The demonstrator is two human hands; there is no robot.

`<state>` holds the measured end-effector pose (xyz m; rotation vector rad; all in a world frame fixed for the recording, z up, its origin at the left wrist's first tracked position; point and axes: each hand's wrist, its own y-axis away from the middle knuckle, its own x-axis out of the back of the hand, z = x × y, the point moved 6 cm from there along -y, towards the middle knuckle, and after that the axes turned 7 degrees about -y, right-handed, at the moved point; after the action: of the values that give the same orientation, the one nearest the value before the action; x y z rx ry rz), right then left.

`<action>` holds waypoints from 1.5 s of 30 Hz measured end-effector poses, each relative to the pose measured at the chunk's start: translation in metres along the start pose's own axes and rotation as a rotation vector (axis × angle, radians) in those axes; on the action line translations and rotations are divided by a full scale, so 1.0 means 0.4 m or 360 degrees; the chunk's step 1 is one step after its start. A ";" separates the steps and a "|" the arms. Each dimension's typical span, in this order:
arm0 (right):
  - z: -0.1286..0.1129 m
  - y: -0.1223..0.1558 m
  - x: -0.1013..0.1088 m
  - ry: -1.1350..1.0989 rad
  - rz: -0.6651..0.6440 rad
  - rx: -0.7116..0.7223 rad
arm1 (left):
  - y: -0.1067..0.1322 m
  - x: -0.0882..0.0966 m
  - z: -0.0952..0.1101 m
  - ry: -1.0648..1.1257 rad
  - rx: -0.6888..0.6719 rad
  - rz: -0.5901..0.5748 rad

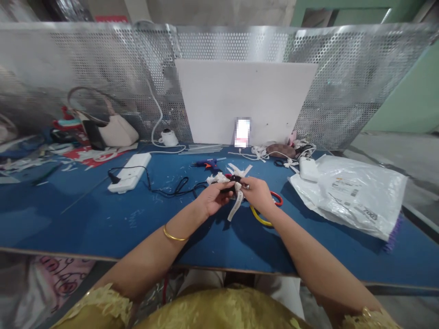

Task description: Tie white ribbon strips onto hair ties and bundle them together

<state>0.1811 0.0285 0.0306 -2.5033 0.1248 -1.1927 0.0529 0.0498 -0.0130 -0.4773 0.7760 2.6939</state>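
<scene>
Held by you: one ribbon piece (237, 197), white with a dark part (236, 178), above the table at its middle, just in front of you. Left hand (214, 198): thumb and fingers pinched together on the dark part; gold bangle (174, 235) at the wrist. Right hand (259, 194): fingertips drawn in tight on the same piece from the other side. State of the work, as judged: ribbon and dark part are brought together in your fingers, but whether they are fastened cannot be told, as your fingers cover the join; the printed tail hangs loose toward you, so the piece looks unfinished. Just beyond your fingers: pale ribbon ends, spread out, their attachment unclear. Under and beside your right forearm: one red ring (278, 198) and one yellow ring (261, 218), both partly hidden. Beyond your left hand: one blue glue gun (208, 163) with an orange trigger, lying down, in neither hand. Farther left: one white power strip (132, 172) with a black plug in it, and one pale handbag (120, 131). Farther right: one plastic parcel bag (356, 192). At the back: one lit phone (242, 132), upright before a white board (247, 91).
</scene>
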 end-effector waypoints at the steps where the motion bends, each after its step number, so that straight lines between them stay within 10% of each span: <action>1: 0.006 -0.003 0.006 -0.0006 0.0003 -0.0021 | 0.004 -0.002 0.007 0.0008 -0.0001 -0.0032; 22: 0.047 -0.017 0.044 -0.0522 0.0143 -0.0096 | 0.021 -0.002 0.081 -0.0371 -0.0222 -0.0214; 28: 0.012 0.003 0.078 -0.0091 0.0415 0.0077 | 0.038 -0.015 0.081 -0.0025 -0.0042 -0.0376; 35: -0.043 0.022 0.034 0.0159 0.0132 0.0519 | 0.044 -0.032 0.060 0.0052 0.0067 -0.0503; 45: -0.058 0.022 0.009 0.0360 0.0212 0.0192 | 0.062 -0.064 0.037 -0.0067 0.0054 -0.0653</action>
<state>0.1664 0.0127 0.0435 -2.2150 0.2648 -1.3801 0.0635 0.0331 0.0204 -0.5077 0.6313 2.2997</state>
